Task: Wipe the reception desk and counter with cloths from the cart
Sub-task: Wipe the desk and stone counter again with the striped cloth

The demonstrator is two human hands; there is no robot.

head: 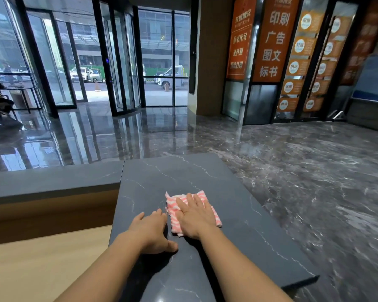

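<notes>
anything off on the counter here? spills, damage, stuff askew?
Nothing stands out. The pink striped cloth lies flat on the dark counter under the right hand; the left hand rests on the stone beside it. No spill or chip shows; the pale lines are the stone's veining.

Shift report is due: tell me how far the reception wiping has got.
Done: a pink striped cloth is out on the dark veined stone counter. In hand: the right hand presses it flat, the left hand rests beside it. Remaining: the light wooden desk below; wiped areas cannot be told.
</notes>
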